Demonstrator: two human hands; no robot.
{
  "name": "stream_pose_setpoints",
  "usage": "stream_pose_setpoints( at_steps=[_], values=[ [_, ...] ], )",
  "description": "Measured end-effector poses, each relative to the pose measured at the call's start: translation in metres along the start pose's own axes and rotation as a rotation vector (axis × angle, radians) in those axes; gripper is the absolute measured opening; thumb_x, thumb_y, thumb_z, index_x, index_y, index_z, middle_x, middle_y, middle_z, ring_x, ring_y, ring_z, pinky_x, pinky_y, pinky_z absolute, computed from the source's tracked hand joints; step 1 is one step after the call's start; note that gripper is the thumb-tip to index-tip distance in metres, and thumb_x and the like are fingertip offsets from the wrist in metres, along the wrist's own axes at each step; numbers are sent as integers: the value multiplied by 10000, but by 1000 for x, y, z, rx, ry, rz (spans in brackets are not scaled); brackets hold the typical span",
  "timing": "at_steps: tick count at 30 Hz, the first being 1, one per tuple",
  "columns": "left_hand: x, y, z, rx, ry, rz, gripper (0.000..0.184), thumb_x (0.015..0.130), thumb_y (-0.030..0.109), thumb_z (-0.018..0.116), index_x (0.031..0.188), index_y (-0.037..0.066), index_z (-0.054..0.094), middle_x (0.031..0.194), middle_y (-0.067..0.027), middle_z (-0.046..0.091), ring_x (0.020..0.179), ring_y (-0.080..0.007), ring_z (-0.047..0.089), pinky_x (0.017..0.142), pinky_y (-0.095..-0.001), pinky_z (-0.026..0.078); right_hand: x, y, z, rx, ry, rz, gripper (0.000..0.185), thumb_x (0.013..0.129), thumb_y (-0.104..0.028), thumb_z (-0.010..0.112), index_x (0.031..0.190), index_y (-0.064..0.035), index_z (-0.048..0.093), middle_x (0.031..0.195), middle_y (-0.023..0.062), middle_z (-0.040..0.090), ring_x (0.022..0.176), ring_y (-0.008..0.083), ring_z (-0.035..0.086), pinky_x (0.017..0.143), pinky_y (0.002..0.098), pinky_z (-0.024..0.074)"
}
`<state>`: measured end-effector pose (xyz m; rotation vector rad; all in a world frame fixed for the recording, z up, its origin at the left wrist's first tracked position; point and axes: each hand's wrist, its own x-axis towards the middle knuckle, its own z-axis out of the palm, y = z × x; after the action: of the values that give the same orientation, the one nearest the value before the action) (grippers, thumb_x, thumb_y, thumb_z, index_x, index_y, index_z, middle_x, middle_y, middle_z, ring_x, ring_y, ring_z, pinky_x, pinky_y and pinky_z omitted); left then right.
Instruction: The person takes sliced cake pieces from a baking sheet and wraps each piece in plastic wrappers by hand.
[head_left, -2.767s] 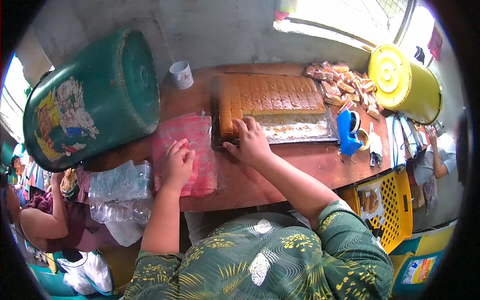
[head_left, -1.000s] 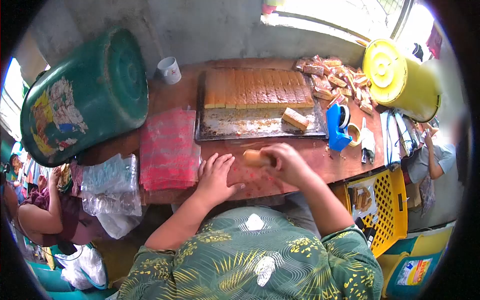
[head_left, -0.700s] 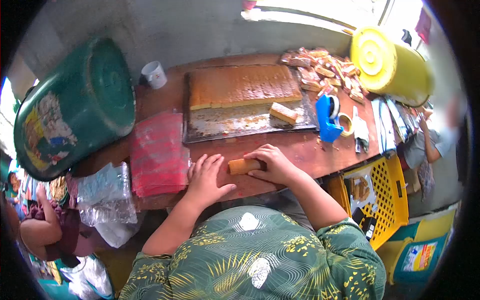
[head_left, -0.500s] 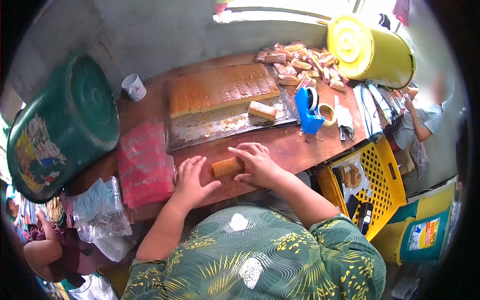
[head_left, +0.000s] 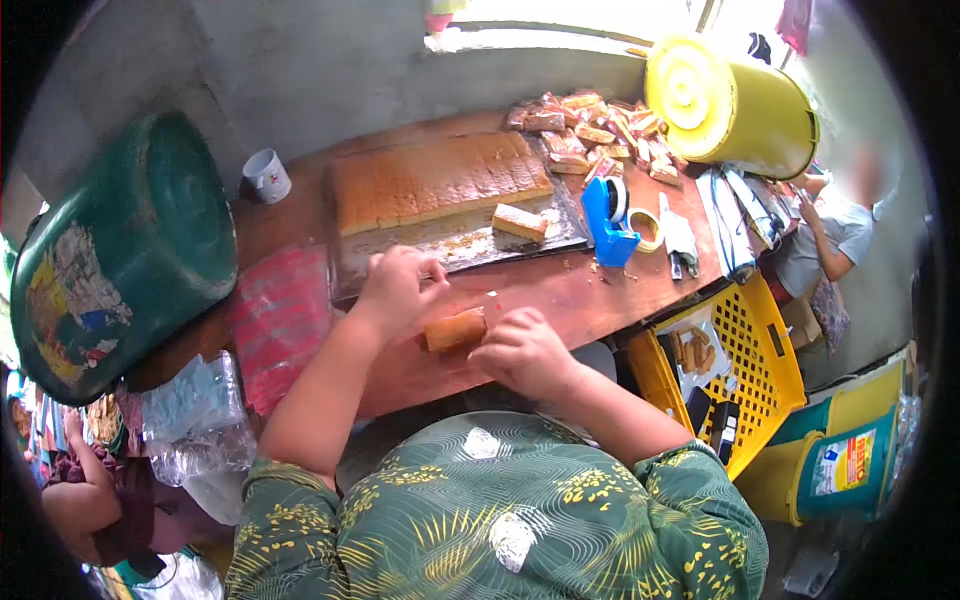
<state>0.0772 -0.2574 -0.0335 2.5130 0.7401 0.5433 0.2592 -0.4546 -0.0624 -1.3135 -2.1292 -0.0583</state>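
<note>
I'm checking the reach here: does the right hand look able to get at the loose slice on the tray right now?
Probably yes: nothing visible stands between the right hand and the loose slice, and the blue tape dispenser is off to the slice's right.

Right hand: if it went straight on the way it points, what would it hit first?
Most likely the near end of the loose cake piece on the table, just ahead of the right hand. Depth is unclear; I can't tell whether the fingertips already touch it.
</note>
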Motion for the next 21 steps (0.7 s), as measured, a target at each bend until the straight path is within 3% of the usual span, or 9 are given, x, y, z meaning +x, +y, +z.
stream_pose_setpoints(
  at_steps=[2, 3, 4, 5, 8, 9, 13, 19, 21],
  values=[
    [-6, 6, -4, -242, -43, -12, 196, 857, 162, 773, 1025, 81, 715, 940, -94, 767, 926, -310, 736, 863, -411, 572, 27, 1, -8, -167, 202, 81, 180, 761, -231, 827, 919, -190, 753, 1236, -11, 675, 1172, 259, 580, 1020, 444, 439],
    [-14, 9, 1, -343, -4, 24, 205, 864, 153, 760, 1044, 72, 706, 912, -111, 766, 862, -328, 741, 806, -396, 587, 39, 6, -18, -200, 109, 43, 190, 753, -230, 838, 904, -167, 742, 1353, -2, 621, 1273, 301, 516, 1053, 464, 419],
    [-22, 11, 4, -441, 38, 63, 214, 870, 143, 746, 1064, 64, 697, 884, -128, 765, 798, -346, 746, 748, -382, 601, 49, 11, -22, -165, 95, 23, 165, 771, -216, 833, 884, -157, 728, 1289, 13, 651, 1206, 276, 565, 1042, 451, 431],
    [-29, 13, 2, -389, -16, 41, 325, 878, 189, 758, 1178, 103, 666, 925, -86, 773, 861, -316, 743, 843, -419, 568, 54, 23, -19, -83, 2, 57, 175, 773, -206, 822, 908, -162, 721, 1229, 28, 674, 1168, 282, 590, 1018, 448, 443],
    [-48, 43, -13, -6, 17, 197, 391, 908, 213, 746, 1273, 131, 632, 1022, -88, 769, 910, -303, 730, 921, -438, 495, 59, 29, -12, 98, -133, 209, 237, 790, -188, 819, 996, -139, 712, 1103, 54, 706, 1095, 290, 630, 989, 449, 466],
    [-51, 36, -5, 128, 20, 189, 460, 918, 297, 738, 1338, 167, 602, 982, -49, 771, 882, -285, 717, 917, -433, 453, 60, 28, -11, 145, -154, 267, 262, 798, -184, 823, 1027, -125, 711, 1070, 59, 711, 1077, 290, 638, 986, 452, 471],
    [-59, 32, 10, 174, 63, 132, 549, 870, 336, 790, 1373, 230, 598, 913, 0, 749, 896, -232, 705, 848, -431, 448, 45, 31, 4, 41, -94, 182, 276, 800, -192, 829, 1025, -97, 700, 968, 48, 722, 983, 313, 667, 931, 449, 506],
    [-65, 16, 38, 77, 107, 70, 514, 857, 303, 803, 1330, 192, 635, 898, 2, 772, 872, -248, 724, 808, -434, 479, 24, 42, 24, 30, -100, 176, 205, 806, -188, 828, 914, -84, 689, 895, 101, 724, 909, 332, 684, 851, 457, 533],
    [-70, 14, 41, 75, 147, 70, 481, 853, 298, 807, 1295, 189, 652, 898, -12, 774, 848, -266, 727, 808, -442, 483, 24, 35, 16, 217, -5, 299, 202, 800, -159, 832, 899, -73, 678, 899, 114, 724, 874, 340, 687, 788, 450, 548]
  ],
)
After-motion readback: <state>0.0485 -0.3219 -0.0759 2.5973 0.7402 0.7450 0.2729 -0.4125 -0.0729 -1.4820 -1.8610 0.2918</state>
